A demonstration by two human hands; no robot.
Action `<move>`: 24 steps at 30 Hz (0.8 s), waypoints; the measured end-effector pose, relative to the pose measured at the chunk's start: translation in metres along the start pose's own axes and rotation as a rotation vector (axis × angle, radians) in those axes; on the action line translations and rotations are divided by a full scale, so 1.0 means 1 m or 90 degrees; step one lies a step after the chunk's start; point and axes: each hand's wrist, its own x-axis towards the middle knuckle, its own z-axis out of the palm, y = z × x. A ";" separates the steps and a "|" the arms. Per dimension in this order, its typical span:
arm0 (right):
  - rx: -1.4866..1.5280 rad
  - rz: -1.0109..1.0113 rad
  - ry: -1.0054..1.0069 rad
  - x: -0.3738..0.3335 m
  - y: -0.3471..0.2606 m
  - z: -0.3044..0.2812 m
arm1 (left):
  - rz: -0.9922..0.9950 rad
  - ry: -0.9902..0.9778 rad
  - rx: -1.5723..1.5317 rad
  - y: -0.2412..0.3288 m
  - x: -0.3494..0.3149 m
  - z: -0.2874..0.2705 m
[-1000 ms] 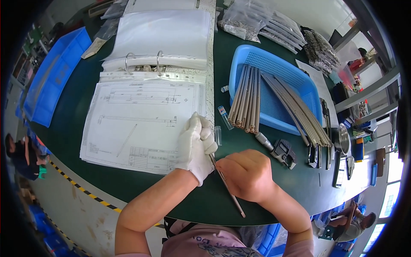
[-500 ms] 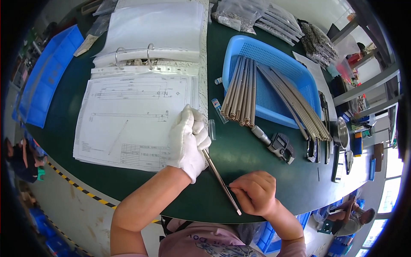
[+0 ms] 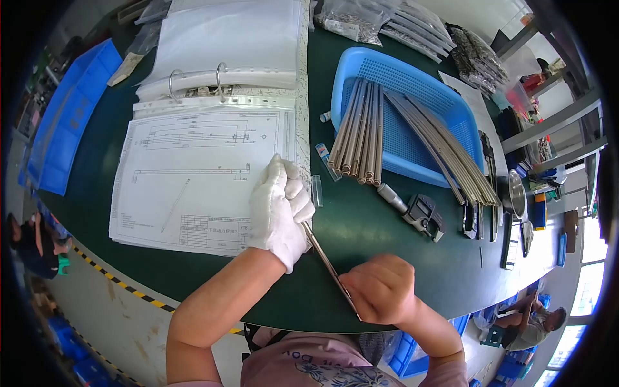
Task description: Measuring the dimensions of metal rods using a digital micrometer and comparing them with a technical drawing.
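Note:
My left hand [image 3: 279, 216], in a white glove, is closed around the upper part of a thin metal rod [image 3: 327, 260] and rests over the right edge of the drawing sheets [image 3: 187, 155]. The rod slants down to the table's near edge. My bare right hand [image 3: 380, 289] is closed, with its fingertips at the rod's lower half. Whatever those fingers pinch is hidden now; a thin dark tip showed there earlier. Right of the glove lies a small clear tube [image 3: 316, 191].
A blue basket [image 3: 412, 77] holds two bundles of metal rods [image 3: 361, 132], their ends over its near rim. A digital micrometer [image 3: 422, 216] lies in front. An open ring binder [image 3: 222, 84] is at left, a blue bin [image 3: 71, 119] beyond. Bagged parts [image 3: 354, 22] lie at the back.
My right hand has shifted slightly left and in against the rod, covering the thin dark tip that showed between fingers and rod. My left hand keeps its hold; the view has shifted slightly.

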 end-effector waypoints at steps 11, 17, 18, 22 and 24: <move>-0.152 -0.089 0.066 -0.006 -0.005 0.006 | 0.000 -0.024 -0.054 0.003 0.003 0.002; 0.017 0.049 0.079 0.004 -0.004 -0.011 | -0.109 -0.248 -0.149 0.015 0.010 -0.010; 0.018 0.046 0.078 0.008 -0.002 -0.011 | -0.106 -0.248 -0.149 0.016 0.010 -0.010; 0.080 0.113 0.069 0.023 0.005 -0.003 | -0.156 -0.379 -0.183 0.019 0.007 -0.007; 0.108 0.108 0.070 0.028 0.006 0.001 | -0.161 -0.391 -0.194 0.018 0.006 -0.006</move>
